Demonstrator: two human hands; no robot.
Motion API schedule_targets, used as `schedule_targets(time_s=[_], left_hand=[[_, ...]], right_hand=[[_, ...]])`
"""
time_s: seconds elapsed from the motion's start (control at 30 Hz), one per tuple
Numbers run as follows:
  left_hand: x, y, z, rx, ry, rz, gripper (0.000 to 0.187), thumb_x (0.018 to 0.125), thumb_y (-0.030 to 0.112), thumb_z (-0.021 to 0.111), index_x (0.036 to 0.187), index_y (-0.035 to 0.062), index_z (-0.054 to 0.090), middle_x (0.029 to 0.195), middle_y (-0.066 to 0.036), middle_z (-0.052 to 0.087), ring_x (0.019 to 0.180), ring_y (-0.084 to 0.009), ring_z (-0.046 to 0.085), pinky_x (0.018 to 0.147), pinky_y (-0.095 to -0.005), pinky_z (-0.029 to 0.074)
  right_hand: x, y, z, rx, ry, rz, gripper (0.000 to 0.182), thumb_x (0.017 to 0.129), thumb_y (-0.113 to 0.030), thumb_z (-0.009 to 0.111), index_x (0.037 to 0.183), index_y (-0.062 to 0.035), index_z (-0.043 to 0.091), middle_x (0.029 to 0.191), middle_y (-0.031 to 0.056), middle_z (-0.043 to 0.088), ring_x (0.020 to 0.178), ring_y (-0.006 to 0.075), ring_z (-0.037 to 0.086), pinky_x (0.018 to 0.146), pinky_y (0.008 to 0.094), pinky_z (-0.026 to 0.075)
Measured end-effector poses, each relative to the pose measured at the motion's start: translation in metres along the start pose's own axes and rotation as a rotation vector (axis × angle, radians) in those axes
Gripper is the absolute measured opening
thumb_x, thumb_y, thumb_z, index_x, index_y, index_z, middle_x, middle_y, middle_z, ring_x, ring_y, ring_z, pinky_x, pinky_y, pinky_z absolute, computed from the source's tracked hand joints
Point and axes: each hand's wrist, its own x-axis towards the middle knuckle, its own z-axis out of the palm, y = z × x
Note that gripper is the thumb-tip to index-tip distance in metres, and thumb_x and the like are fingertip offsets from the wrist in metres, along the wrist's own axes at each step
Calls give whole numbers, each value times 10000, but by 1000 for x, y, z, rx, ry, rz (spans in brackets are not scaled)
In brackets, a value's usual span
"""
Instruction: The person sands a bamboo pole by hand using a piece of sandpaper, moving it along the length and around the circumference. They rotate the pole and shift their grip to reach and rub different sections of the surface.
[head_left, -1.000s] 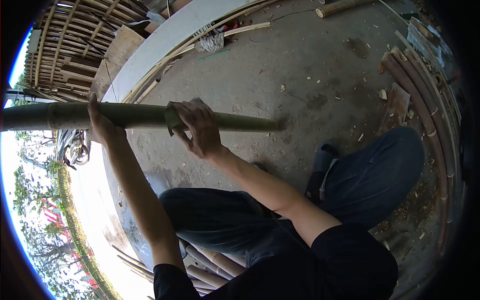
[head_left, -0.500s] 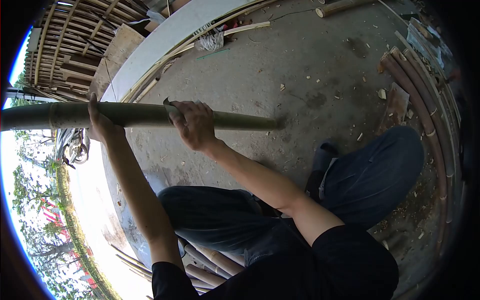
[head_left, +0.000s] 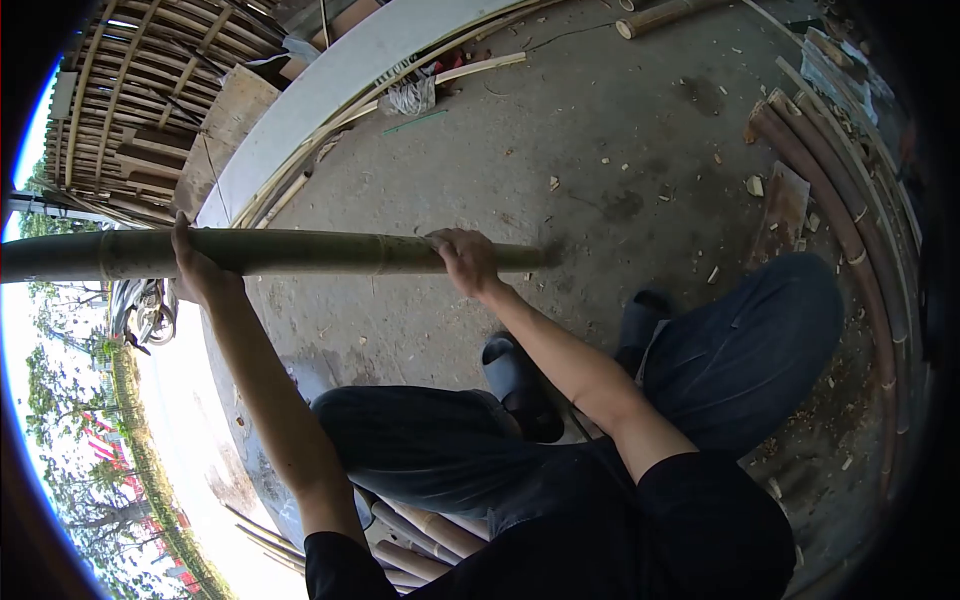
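Bamboo pole (head_left: 290, 252) — left end cut off by lens edge; stretches under both hands hidden. Left hand (head_left: 195, 268) — palm and fingers behind pole, only back visible. Right hand (head_left: 462, 260) — fingertips curled over pole, whether anything lies under palm cannot tell. Bamboo pieces (head_left: 420, 535) below knee — mostly covered by leg. Curved strips (head_left: 850, 230) at right — far ends lost in dark rim.

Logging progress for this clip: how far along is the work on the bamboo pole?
Done: can't judge; the bamboo pole looks smooth and green along its visible length. In hand: the left hand steadies the pole, the right hand grips it close to its end on the concrete floor. Left: unclear; more poles lie untouched at the floor's edge.
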Motion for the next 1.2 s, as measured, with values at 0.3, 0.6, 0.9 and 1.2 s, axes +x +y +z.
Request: schedule_targets(time_s=[0.3, 0.6, 0.9, 1.2], left_hand=[[-16, 10, 6, 41, 14, 24, 419, 771, 294, 833, 1005, 25, 614, 886, -78, 581, 802, -220, 615, 759, -375, 560], [-16, 5, 11, 45, -56, 81, 482, 789, 320, 824, 1106, 22, 617, 912, -72, 602, 849, -203, 625, 811, -356, 556], [7, 5, -11, -14, -651, 81, 532, 875, 349, 671, 1250, -14, 569, 1129, -123, 627, 1077, -244, 608, 993, -397, 461], [-8, -1, 3, -360, -801, -84, 367, 883, 235, 618, 1158, -9, 620, 1095, -141, 643, 1011, -267, 617, 992, -438, 457]], right_hand=[[-3, -31, -3, -60, -5, -174, 467, 1009, -434, 409, 1237, -90, 627, 1154, 162, 663, 1083, 346, 606, 984, 464, 422], [-18, 36, -5, -103, 154, -140, 406, 1013, -344, 351, 1069, -73, 648, 1097, 127, 665, 1064, 327, 603, 932, 470, 415], [24, 4, -25, 396, -85, 132, 313, 976, -288, 474, 1024, -38, 656, 891, 147, 690, 893, 228, 658, 821, 346, 486], [-35, 159, -39, -50, 188, -184, 459, 1024, -317, 347, 1325, -37, 550, 1168, 207, 602, 1129, 346, 559, 1046, 420, 380]])
